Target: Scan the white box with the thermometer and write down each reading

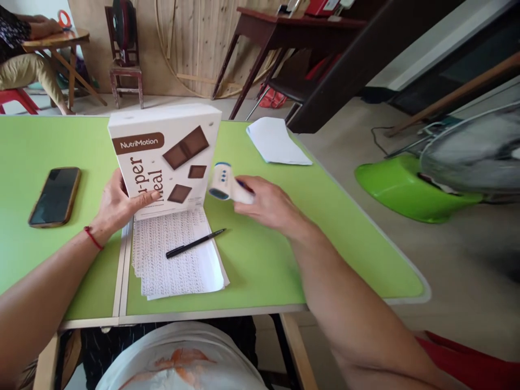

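Note:
My left hand (122, 203) grips the lower left edge of a white NutriMotion meal box (179, 189), its thumb across the front. The box is held upright, with brown chocolate squares printed on its face. Just to its right, my right hand (266, 200) is wrapped round the handle of a white handheld infrared thermometer (222, 181) with blue buttons. The thermometer points toward the box, apart from it. Below the box lie handwritten sheets (179, 276), partly hidden by it. A black pen (195, 243) rests on them.
A phone (54, 196) lies left on the green table (264, 276). Folded white paper (278, 141) is near the far right edge. Beyond that edge stands a green basin (418, 189) on the floor. A person (28, 67) sits at a small round table at the back left.

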The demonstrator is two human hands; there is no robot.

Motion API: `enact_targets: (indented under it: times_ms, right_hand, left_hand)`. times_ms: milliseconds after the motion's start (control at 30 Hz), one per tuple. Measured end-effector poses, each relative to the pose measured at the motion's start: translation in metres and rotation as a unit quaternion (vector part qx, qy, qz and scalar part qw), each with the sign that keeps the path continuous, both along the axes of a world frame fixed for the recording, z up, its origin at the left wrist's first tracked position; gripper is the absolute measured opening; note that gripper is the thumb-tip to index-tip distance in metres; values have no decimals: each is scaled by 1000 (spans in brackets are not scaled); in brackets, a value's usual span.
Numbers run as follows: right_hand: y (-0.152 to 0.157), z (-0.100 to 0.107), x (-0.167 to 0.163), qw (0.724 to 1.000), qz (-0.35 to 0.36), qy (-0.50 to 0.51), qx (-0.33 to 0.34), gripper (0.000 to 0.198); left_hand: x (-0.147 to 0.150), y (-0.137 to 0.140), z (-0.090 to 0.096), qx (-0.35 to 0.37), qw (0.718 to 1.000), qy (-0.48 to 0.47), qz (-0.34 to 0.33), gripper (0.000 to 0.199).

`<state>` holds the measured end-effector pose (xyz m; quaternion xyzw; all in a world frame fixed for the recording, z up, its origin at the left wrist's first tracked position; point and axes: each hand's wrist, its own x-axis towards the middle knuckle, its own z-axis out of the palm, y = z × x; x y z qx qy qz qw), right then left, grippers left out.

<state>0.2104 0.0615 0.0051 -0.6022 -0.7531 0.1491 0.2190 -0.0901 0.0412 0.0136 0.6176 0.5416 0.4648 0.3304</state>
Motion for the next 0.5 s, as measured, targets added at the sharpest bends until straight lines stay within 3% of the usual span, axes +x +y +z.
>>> enact_targets:
  times_ms: [67,133,167,233,333,400,500]
  right_hand:
    - [-8,4,-1,981,-53,153,109,44]
    - [-21,11,-8,933,-36,321,158,38]
    - [-29,14,-13,907,9,397,143,36]
    - [-45,18,-27,855,124,502,46,34]
    - [-62,15,-46,798,221,558,-55,28]
    - [-68,9,-53,788,241,560,-86,17]
    - [-69,0,-57,805,226,539,-101,12]
  left_hand:
    - [5,-7,4,-32,999,-9,-24,67]
    - [9,-13,4,-59,997,-16,-42,67]
    - [11,-15,3,-65,996,-16,-51,68]
    - [13,-18,1,-70,995,-15,-73,68]
    - [14,-21,-1,-81,993,-8,-86,65]
    - [14,-22,-1,-92,992,-4,-86,64]
    - [14,-23,-1,-94,991,-2,-94,65]
